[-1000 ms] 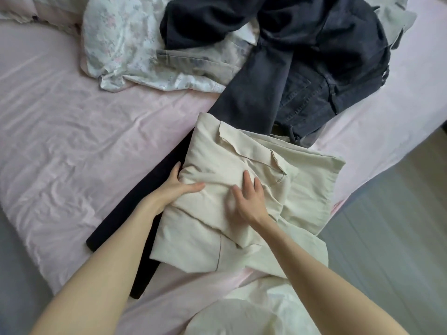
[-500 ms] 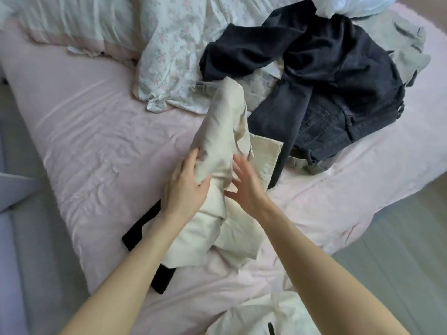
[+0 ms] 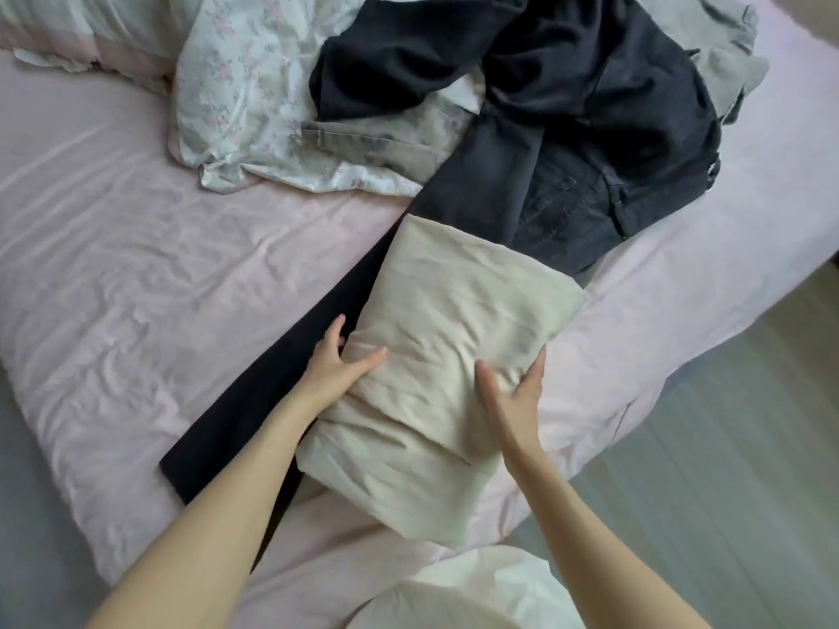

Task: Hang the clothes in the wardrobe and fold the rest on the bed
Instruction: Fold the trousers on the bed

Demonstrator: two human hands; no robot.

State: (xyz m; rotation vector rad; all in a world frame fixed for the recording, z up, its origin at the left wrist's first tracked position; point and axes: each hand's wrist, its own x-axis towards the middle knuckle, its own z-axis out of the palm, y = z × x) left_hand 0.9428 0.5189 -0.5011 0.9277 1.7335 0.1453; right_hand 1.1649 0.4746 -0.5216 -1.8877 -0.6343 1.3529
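So the cream garment (image 3: 454, 356) is folded into a neat block, sitting between both hands. The left hand (image 3: 338, 363) and right hand (image 3: 515, 388) lie on its sides, fingers fairly straight, pressing rather than gripping. Beyond the hands, dark jeans (image 3: 590, 143) and a floral piece (image 3: 254, 84) still look unfolded. Plenty left, I'd guess.

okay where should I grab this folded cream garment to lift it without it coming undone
Probably by its two long side edges, one hand from each side, fingers slid beneath. The cream garment lies as a flat folded rectangle on the bed; the left hand and right hand already flank it.
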